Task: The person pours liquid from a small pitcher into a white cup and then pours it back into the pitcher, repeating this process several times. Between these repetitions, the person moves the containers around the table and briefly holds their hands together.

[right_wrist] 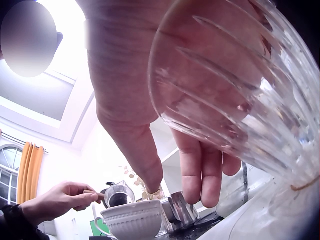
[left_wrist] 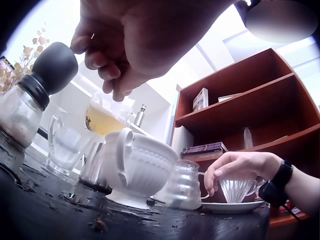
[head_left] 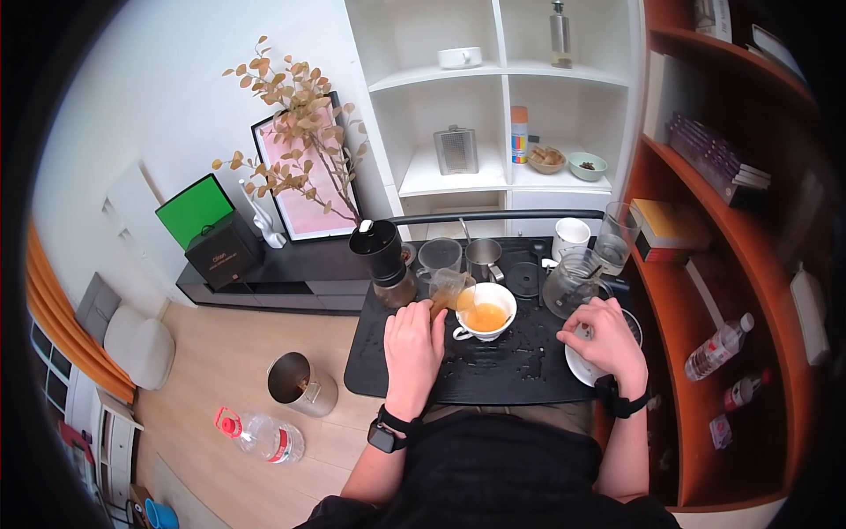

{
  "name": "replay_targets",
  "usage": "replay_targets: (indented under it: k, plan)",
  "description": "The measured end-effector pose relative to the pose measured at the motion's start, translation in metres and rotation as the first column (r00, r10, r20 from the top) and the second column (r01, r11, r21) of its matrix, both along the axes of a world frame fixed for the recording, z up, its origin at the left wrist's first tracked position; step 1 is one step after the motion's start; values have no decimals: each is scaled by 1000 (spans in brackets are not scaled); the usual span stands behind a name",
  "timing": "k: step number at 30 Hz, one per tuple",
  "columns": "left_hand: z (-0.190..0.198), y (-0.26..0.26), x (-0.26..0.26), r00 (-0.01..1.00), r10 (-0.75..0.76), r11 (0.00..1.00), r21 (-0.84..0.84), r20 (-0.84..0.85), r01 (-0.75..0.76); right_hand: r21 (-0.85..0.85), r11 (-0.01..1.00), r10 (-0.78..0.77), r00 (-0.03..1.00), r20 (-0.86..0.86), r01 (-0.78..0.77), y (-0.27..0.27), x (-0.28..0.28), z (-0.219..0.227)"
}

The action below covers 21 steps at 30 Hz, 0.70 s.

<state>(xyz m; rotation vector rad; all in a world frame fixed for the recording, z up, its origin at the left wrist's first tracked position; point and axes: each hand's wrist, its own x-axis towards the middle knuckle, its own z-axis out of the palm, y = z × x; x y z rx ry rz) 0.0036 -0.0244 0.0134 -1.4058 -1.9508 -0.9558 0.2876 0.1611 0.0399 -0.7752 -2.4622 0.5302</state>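
My left hand (head_left: 414,353) pinches the brown handle of a small glass pitcher (head_left: 452,289), which tilts over a white teacup (head_left: 464,330). Amber liquid shows in the tilted pitcher (left_wrist: 102,120) in the left wrist view, and more lies in the teacup. The teacup stands upright on the black tray table, with a ribbed outer wall (right_wrist: 132,220). On the right, my right hand (head_left: 608,339) hovers over a white saucer (head_left: 582,368), its fingers loosely bent and holding nothing. Beside that hand, a ribbed glass coffee dripper (left_wrist: 237,189) stands on the saucer.
Behind the teacup stand a steel cup (head_left: 484,258), a glass mug (head_left: 438,256) and a black-topped grinder (head_left: 379,251). A glass server (head_left: 564,286), white mug (head_left: 571,236) and tall glass (head_left: 619,234) crowd the back right. Water wets the black tray (head_left: 467,375).
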Motion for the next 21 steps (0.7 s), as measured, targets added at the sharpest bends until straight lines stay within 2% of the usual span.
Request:
replay_targets:
  k: [11, 21]
  plan:
    - [9, -3, 4, 984, -168, 985, 31, -58, 170, 13, 1000, 15, 1000, 0, -15, 3, 0, -3]
    - [9, -5, 3, 981, -187, 979, 72, -41, 190, 10, 1000, 15, 1000, 5, -15, 2, 0, -3]
